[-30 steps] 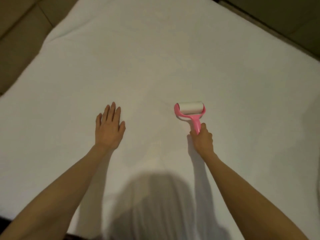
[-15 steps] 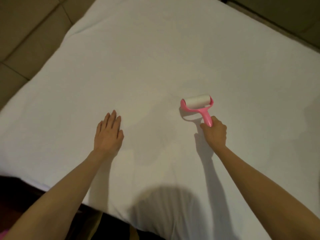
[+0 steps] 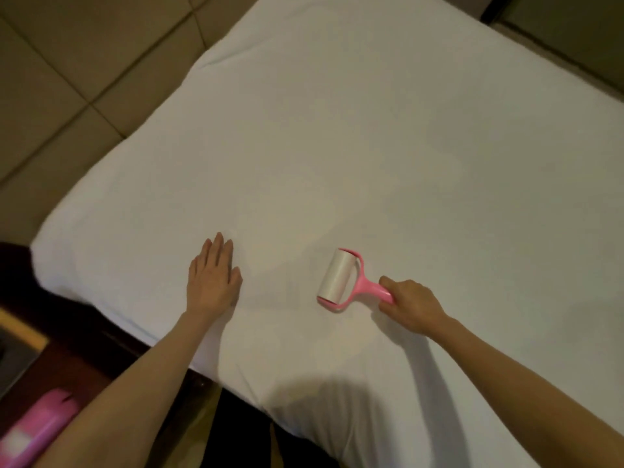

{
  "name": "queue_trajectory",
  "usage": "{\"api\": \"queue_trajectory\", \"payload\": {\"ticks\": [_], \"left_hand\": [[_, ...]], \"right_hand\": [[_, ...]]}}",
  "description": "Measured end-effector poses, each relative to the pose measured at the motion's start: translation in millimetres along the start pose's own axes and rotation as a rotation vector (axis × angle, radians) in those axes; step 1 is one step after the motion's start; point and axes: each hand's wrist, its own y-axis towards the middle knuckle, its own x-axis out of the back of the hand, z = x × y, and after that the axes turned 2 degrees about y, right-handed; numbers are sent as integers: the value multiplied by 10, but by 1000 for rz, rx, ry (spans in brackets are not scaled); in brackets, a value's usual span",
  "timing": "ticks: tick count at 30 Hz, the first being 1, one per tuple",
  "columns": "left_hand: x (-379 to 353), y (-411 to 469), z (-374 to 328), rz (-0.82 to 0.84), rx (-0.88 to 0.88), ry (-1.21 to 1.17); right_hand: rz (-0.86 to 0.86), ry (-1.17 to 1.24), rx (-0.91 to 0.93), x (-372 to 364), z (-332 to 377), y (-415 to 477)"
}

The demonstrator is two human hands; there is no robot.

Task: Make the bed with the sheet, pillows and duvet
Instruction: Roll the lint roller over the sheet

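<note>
Bed: white sheet point(image 3: 337, 146) smooth under you.
Floor: beige tiles point(image 3: 67, 79) beyond.
Left hand point(image 3: 212, 282): fingers together, flat.
Right hand point(image 3: 410, 307): fingers gripping your pink lint roller point(image 3: 341, 280).

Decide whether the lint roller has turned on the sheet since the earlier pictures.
Yes. The lint roller has swung: its handle now points right toward the right hand, its drum nearer the flat left hand.
</note>
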Motion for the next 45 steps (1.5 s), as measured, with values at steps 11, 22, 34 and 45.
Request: {"api": "queue_trajectory", "payload": {"ticks": [11,22,34,45], "left_hand": [[27,-48,809,-106,316,-60],[141,275,1687,-215,525,-179],[75,330,1751,-211,512,-105],[121,320,1722,-173,498,-38]], "right_hand": [[60,-22,164,225,1261,969],[66,-3,277,503,3107,2123],[57,-96,358,691,4202,2749],[14,-50,309,533,3315,2203]]}}
